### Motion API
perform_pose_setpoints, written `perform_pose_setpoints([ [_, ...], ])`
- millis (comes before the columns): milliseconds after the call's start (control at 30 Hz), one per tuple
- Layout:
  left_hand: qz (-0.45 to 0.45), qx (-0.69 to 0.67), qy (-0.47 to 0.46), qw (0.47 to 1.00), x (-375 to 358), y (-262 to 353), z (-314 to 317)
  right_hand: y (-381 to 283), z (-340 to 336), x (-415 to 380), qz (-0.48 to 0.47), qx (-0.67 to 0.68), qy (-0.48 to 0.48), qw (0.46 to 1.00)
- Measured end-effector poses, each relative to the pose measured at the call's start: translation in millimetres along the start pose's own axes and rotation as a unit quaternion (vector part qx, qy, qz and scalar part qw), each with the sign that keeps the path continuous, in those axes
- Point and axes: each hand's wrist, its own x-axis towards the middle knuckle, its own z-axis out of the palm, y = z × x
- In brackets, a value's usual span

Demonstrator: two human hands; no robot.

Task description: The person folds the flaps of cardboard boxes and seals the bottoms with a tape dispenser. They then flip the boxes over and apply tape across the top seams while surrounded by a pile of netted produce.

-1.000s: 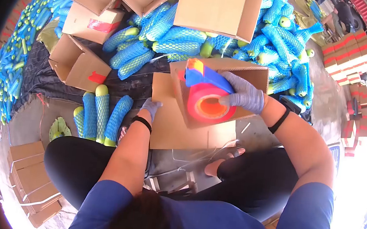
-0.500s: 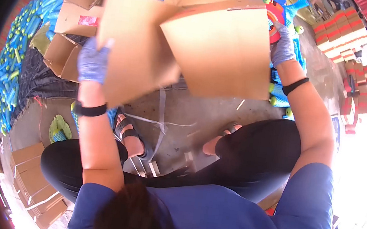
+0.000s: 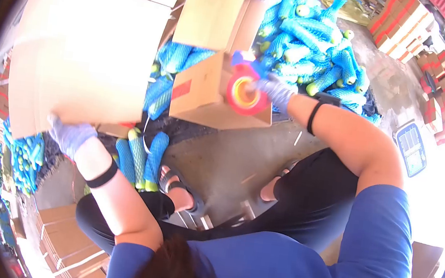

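My left hand [image 3: 71, 136], in a thin pale glove, is closed on the lower edge of a large cardboard box [image 3: 85, 61]. That box is held up at the left, close to the camera and washed out by light. In my right hand [image 3: 277, 92], also gloved, is a red tape dispenser [image 3: 247, 93] with a blue part on top. The dispenser is in front of an open cardboard box [image 3: 199, 94], whose flap [image 3: 215, 18] stands up behind it. Some of the right fingers are hidden behind the dispenser.
Long green vegetables in blue foam netting [image 3: 305, 49] are heaped beyond the open box, with several more [image 3: 139, 159] near my left foot. Flattened cardboard [image 3: 69, 237] is stacked at lower left. Boxes with red bands [image 3: 400, 22] stand at upper right.
The box in my left hand has swung up and left, towards the camera. My right hand has come left and down with the tape dispenser, uncovering the open box and netted vegetables.
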Motion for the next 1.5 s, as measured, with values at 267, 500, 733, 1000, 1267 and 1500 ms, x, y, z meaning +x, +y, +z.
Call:
perform_pose_setpoints([
  [267, 0.178, 0.008, -0.066, 0.982, -24, 59, 18, -110, 61, -83, -0.431, -0.518, -0.223, 0.704],
  [500, -0.006, -0.07, -0.244, 0.967, -83, 27, 35, -219, 21, -167, -0.63, -0.475, -0.113, 0.604],
  [733, -0.165, 0.116, -0.464, 0.862, -274, -100, 38, -228, -50, -192, -0.523, -0.483, -0.067, 0.699],
  [1000, -0.389, 0.114, -0.448, 0.797, -329, -215, -48, -101, -83, -138, -0.29, -0.428, -0.215, 0.828],
  [1267, -0.425, 0.122, -0.539, 0.717, -235, -244, -68, -66, -35, -137, -0.305, -0.634, -0.232, 0.672],
  [1500, -0.322, 0.072, -0.589, 0.738, -194, -188, -24, -85, -46, -110, -0.343, -0.643, -0.195, 0.657],
])
